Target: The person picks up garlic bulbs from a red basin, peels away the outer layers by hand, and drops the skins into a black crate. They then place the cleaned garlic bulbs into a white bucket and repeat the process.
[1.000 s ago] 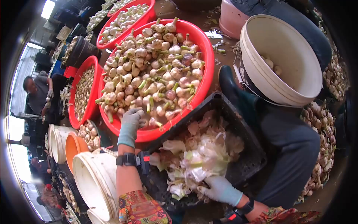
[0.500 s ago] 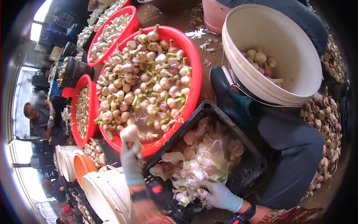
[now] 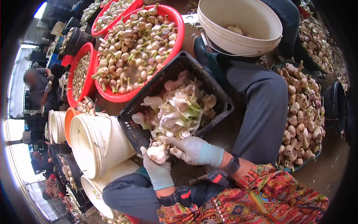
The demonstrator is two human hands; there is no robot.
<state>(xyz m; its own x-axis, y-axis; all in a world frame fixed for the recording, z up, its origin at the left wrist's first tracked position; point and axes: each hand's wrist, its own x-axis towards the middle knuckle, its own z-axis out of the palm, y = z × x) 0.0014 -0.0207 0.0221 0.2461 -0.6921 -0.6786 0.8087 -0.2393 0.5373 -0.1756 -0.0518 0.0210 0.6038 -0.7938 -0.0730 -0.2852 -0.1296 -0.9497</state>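
My gloved left hand (image 3: 157, 172) is closed around a garlic bulb (image 3: 158, 154), held over the near edge of the black crate. From the right, my gloved right hand (image 3: 194, 150) meets the bulb, its fingers curled and gripping at the bulb's upper side. The fingertips partly hide the contact. Just beyond both hands, the black plastic crate (image 3: 131, 131) holds a heap of loose garlic skins (image 3: 177, 112), whitish with some green. Behind it stands a red tub (image 3: 179, 33) with many garlic bulbs in water, their cut stems showing.
A white bucket (image 3: 246, 44) with a few bulbs stands beyond my knee. A heap of garlic (image 3: 300, 115) lies right of my leg. White buckets (image 3: 87, 145), an orange bucket (image 3: 70, 118) and another red tub (image 3: 89, 82) stand left. A person (image 3: 37, 86) is further back.
My left hand has come from the red tub's edge toward my lap with the bulb. My right hand has left the skins in the crate and joined it. The view has shifted downward.
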